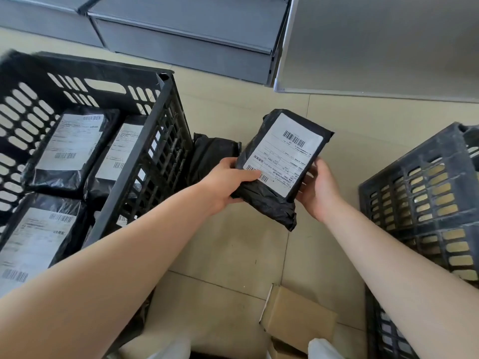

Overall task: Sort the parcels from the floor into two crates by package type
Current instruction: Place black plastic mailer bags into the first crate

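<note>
**Black bag held between two crates, the matching crate lies to its left**

A black poly-bag parcel (281, 161) is held up off the floor (233, 255) by both hands, label side up. Its long axis runs from near-left to far-right, tilted, with the crumpled tail of the bag hanging at the near end. The left hand (228, 182) is clamped on its left edge, thumb laid across the label's near corner and the other fingers hidden beneath. The right hand (320, 190) closes on the right edge from under and behind, its fingers (315, 168) curled around the side.

The left crate (166, 141) stands just beside the left hand, and it holds black labelled bags (70, 149) lying flat, the same kind as the one in hand. So the move most likely called for is a short carry leftward and over that crate's near-right wall, which rises between the parcel and the free space inside; the parcel must clear the rim. The left hand is nearer to it.

The right crate (425, 193) sits to the right of the right hand; its contents cannot be made out. Another black bag (212, 154) lies on the floor against the left crate's wall, below and left of the held parcel. A cardboard box (298, 317) rests on the floor near the person, between the forearms, still unsorted. Grey shelving (186, 29) stands at the far side, well clear.
</note>
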### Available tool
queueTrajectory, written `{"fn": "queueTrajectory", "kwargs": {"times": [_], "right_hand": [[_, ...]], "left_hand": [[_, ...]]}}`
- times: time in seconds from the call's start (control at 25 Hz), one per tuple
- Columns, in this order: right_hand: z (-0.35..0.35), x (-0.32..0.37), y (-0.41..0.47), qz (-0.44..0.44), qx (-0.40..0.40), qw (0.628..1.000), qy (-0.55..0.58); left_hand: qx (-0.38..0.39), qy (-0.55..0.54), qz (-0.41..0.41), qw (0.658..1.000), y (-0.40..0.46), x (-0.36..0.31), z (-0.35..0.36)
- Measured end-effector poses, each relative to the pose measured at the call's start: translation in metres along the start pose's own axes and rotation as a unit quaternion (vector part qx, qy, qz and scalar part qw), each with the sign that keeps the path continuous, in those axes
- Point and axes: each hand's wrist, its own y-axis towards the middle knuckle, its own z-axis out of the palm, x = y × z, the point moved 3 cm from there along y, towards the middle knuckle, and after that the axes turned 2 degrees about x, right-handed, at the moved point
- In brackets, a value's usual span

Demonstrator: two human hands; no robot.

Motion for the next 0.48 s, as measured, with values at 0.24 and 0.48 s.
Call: {"fn": "queueTrajectory", "kwargs": {"times": [0.24,0.48], "right_hand": [[0.033,0.045,-0.027,-0.043,0.069,0.996,-0.037],[0.073,0.084,-0.041,-0.194,0.005,0.962,-0.191]], "left_hand": [[-0.056,-0.028,0.053,0.997,-0.035,-0.044,-0.024],[-0.079,-0.015,0.109,0.991,-0.065,-0.090,-0.072]]}}
